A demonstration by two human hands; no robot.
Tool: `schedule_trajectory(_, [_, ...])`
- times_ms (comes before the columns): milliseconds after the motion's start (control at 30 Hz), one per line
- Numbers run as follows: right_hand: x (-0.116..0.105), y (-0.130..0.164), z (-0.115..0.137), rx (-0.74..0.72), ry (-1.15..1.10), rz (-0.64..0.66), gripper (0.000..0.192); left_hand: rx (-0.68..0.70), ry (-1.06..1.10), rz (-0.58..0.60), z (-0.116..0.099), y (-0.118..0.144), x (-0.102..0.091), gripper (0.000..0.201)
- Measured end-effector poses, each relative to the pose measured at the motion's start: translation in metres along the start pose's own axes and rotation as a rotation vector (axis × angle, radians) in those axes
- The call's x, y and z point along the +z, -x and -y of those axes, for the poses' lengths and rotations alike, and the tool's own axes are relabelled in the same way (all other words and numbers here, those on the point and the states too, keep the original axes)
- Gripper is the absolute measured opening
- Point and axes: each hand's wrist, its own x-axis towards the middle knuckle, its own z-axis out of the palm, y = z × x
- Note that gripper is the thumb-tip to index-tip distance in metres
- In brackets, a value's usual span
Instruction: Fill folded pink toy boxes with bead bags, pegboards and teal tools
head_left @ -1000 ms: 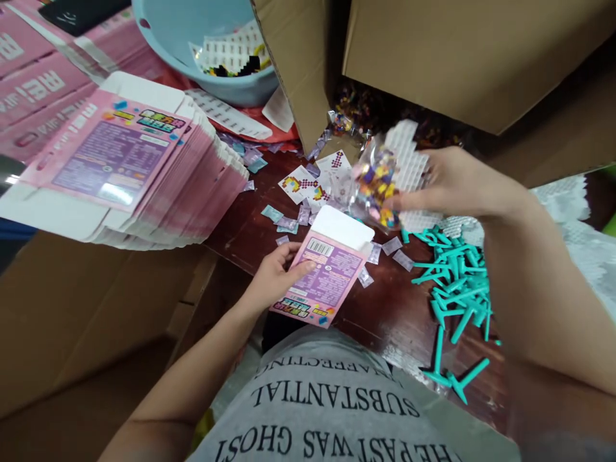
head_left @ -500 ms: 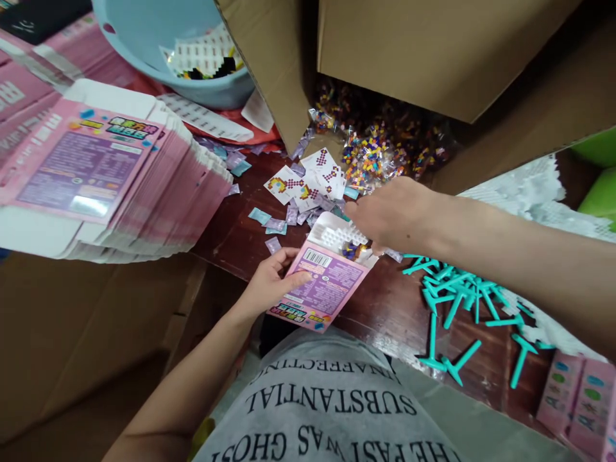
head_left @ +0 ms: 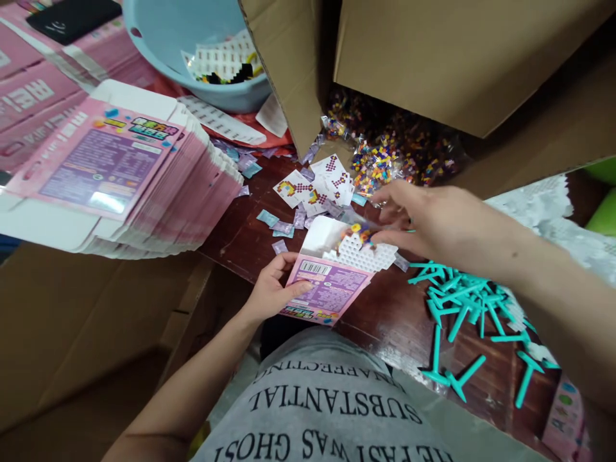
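Gripping a small pink box (head_left: 323, 292) along its left edge with the left hand (head_left: 273, 290), fingers curled round the side and thumb laid across the printed purple face, open end turned away from the body. Pressing down at that open mouth with the right hand (head_left: 436, 221), fingers loosely bent and fingertips (head_left: 380, 236) resting on a white pegboard (head_left: 359, 251) that sticks halfway out of the box, with a clear bag of coloured beads (head_left: 359, 231) tucked just behind it under the same fingers; hard to tell whether the bag is pinched or merely touched.

Lying just beyond the right hand's fingertips: a heap of bead bags (head_left: 389, 151) spilling from a tipped cardboard carton (head_left: 462, 58). Just past the box mouth: small pattern cards (head_left: 308, 187) and scattered lilac and teal sachets (head_left: 283, 226) on the dark table (head_left: 385, 314). Below and outside the right wrist: a loose pile of teal plastic tools (head_left: 462, 301), some touching one another. Further right under the forearm: crumpled white mesh sheets (head_left: 543, 205).

Well to the left of the left hand: a tall, fanned stack of flat pink cartons (head_left: 110, 167). Beyond that stack: a light blue basin (head_left: 168, 32) holding more pegboards.
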Motion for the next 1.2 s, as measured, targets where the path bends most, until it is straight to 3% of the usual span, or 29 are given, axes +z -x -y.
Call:
schedule_trajectory(67, [0.012, 0.009, 0.013, -0.102, -0.083, -0.004, 0.021, -0.004, -0.011, 0.016, -0.003, 0.000, 0.005, 0.047])
schedule_trajectory(133, [0.022, 0.014, 0.023, -0.273, -0.150, -0.018, 0.023, -0.017, -0.023, 0.026, -0.005, 0.002, 0.007, 0.050])
schedule_trajectory(200, [0.029, 0.011, 0.017, -0.320, -0.240, -0.084, 0.029, -0.027, -0.038, -0.002, -0.005, 0.006, 0.000, 0.052])
schedule_trajectory(267, [0.039, 0.000, -0.005, -0.153, -0.288, -0.219, 0.031, -0.041, -0.045, -0.118, -0.001, 0.012, -0.014, 0.050])
schedule_trajectory(333, [0.059, -0.021, -0.033, 0.058, -0.251, -0.255, 0.032, -0.052, -0.020, -0.307, 0.004, 0.019, -0.032, 0.049])
schedule_trajectory(433, [0.101, -0.057, -0.059, 0.271, -0.162, 0.027, 0.030, -0.039, 0.066, -0.532, 0.008, 0.030, -0.051, 0.052])
schedule_trajectory(533, [0.138, -0.077, -0.055, 0.444, -0.136, 0.222, 0.044, -0.024, 0.117, -0.560, 0.004, 0.043, -0.059, 0.051])
schedule_trajectory(600, [0.152, -0.075, -0.046, 0.519, -0.116, 0.192, 0.053, -0.016, 0.128, -0.579, 0.000, 0.051, -0.063, 0.048])
schedule_trajectory(700, [0.164, -0.056, -0.036, 0.639, -0.030, 0.100, 0.050, 0.014, 0.156, -0.656, -0.003, 0.059, -0.069, 0.048])
schedule_trajectory(833, [0.175, -0.041, -0.044, 0.602, -0.092, 0.117, 0.032, -0.029, 0.207, -0.707, -0.003, 0.055, -0.068, 0.048])
schedule_trajectory(933, [0.171, -0.057, -0.059, 0.547, -0.288, 0.048, 0.032, -0.079, 0.208, -0.670, -0.003, 0.051, -0.060, 0.049])
schedule_trajectory(1067, [0.149, -0.118, -0.068, 0.368, -0.363, -0.047, 0.036, -0.115, 0.178, -0.621, -0.001, 0.049, -0.050, 0.049])
schedule_trajectory(1200, [0.134, -0.195, -0.050, 0.369, -0.253, 0.085, 0.057, -0.192, 0.131, -0.464, 0.004, 0.050, -0.047, 0.046])
